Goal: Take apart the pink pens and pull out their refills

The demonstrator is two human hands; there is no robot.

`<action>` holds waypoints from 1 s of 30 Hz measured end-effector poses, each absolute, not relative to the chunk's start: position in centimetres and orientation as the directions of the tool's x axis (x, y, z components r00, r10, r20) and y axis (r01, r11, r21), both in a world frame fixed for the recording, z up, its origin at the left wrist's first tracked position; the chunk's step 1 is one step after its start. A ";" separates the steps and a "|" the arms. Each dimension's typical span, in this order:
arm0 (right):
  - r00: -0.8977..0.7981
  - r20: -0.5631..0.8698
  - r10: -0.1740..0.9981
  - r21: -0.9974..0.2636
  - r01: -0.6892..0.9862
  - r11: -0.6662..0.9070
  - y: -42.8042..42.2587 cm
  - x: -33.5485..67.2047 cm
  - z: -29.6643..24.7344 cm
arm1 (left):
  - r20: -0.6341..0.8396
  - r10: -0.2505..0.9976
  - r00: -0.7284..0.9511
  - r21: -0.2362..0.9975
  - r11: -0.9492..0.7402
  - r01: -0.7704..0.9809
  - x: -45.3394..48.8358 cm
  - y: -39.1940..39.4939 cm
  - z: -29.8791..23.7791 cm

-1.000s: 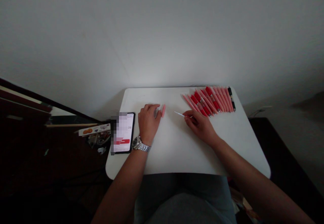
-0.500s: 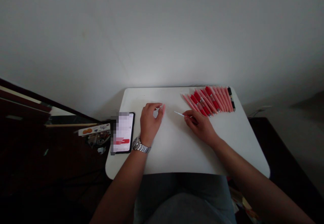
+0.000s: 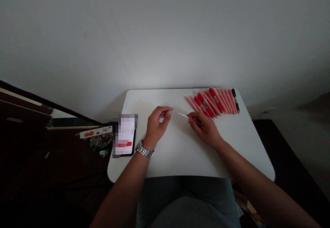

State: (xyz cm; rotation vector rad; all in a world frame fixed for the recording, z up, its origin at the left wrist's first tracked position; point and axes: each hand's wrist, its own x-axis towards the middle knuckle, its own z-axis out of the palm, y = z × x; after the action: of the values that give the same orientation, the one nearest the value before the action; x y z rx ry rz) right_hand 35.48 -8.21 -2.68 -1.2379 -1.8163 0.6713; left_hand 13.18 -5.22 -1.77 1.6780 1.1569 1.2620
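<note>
My left hand (image 3: 157, 122), with a metal watch on its wrist, hovers over the small white table (image 3: 180, 152). Its fingers are curled in a pinch around something small that I cannot make out. My right hand (image 3: 203, 126) is closed on a thin white pen refill (image 3: 183, 115) whose tip points left toward my left hand. The two hands are a short gap apart. A row of several pink and red pens (image 3: 212, 102) lies at the table's far right, just behind my right hand.
A phone (image 3: 125, 135) with a lit screen lies at the table's left edge beside my left wrist. One black pen (image 3: 234, 100) ends the pen row. Dark furniture and clutter (image 3: 95, 133) stand left of the table. A plain wall rises behind.
My left hand has lifted and moved right toward the refill. The pink piece by its fingertips no longer shows. My right hand has stayed nearly still.
</note>
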 end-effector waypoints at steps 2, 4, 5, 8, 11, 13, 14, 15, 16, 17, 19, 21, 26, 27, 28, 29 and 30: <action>-0.180 0.332 0.926 -0.790 0.484 0.377 -8.3 35.4 -2.5 | 0.281 0.946 0.161 0.940 -0.305 0.153 13.5 -5.4 -1.7; -0.182 0.336 0.924 -0.791 0.479 0.381 -8.3 35.4 -2.3 | 0.251 0.947 0.202 0.958 -0.273 0.089 13.7 -5.6 -1.6; -0.182 0.337 0.924 -0.791 0.477 0.383 -8.3 35.4 -2.3 | 0.236 0.947 0.219 0.964 -0.256 0.066 13.9 -5.6 -1.7; -0.188 0.337 0.923 -0.790 0.477 0.386 -8.3 35.4 -2.3 | 0.198 0.944 0.264 0.978 -0.207 0.007 14.1 -5.7 -2.0; -0.207 0.338 0.918 -0.781 0.484 0.396 -8.3 35.4 -2.5 | 0.170 0.935 0.310 0.985 -0.171 -0.024 14.2 -5.6 -2.6; -0.216 0.343 0.914 -0.774 0.486 0.405 -8.2 35.5 -2.6 | 0.159 0.931 0.330 0.987 -0.161 -0.019 14.2 -5.6 -2.9; -0.219 0.345 0.913 -0.771 0.488 0.409 -8.2 35.5 -2.7 | 0.152 0.929 0.336 0.988 -0.156 -0.014 14.3 -5.5 -2.9; -0.221 0.346 0.912 -0.767 0.493 0.410 -8.2 35.5 -2.7 | 0.144 0.929 0.341 0.989 -0.150 -0.011 14.3 -5.5 -2.9; -0.224 0.346 0.911 -0.763 0.498 0.412 -8.2 35.5 -2.8 | 0.137 0.929 0.345 0.990 -0.142 -0.011 14.3 -5.5 -2.9; -0.227 0.346 0.910 -0.760 0.502 0.414 -8.2 35.5 -2.9 | 0.129 0.928 0.350 0.991 -0.133 -0.014 14.3 -5.5 -2.8; -0.234 0.346 0.909 -0.754 0.506 0.418 -8.1 35.5 -3.0 | 0.122 0.925 0.359 0.992 -0.121 -0.025 14.4 -5.6 -2.7; -0.242 0.355 0.903 -0.748 0.506 0.430 -8.1 35.6 -3.1 | 0.117 0.922 0.369 0.993 -0.111 -0.038 14.5 -5.5 -2.7; -0.257 0.378 0.889 -0.725 0.514 0.457 -8.1 35.5 -3.0 | 0.093 0.917 0.388 0.995 -0.074 -0.065 14.5 -5.5 -2.7; -0.262 0.377 0.888 -0.721 0.518 0.459 -8.2 35.5 -2.9 | 0.090 0.917 0.388 0.995 -0.070 -0.065 14.5 -5.5 -2.7; -0.267 0.376 0.887 -0.718 0.520 0.462 -8.2 35.5 -2.8 | 0.088 0.918 0.387 0.996 -0.069 -0.063 14.6 -5.5 -2.6; -0.271 0.376 0.886 -0.717 0.520 0.464 -8.2 35.4 -2.8 | 0.087 0.919 0.384 0.996 -0.069 -0.062 14.6 -5.5 -2.6; -0.275 0.376 0.885 -0.717 0.518 0.466 -8.2 35.4 -2.7 | 0.087 0.920 0.382 0.996 -0.068 -0.062 14.6 -5.6 -2.5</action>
State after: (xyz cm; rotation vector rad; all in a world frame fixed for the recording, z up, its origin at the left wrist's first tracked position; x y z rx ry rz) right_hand 35.39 -8.16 -2.72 -1.1692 -1.9397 0.5995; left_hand 14.59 -5.56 -2.50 1.3917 0.8418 0.9899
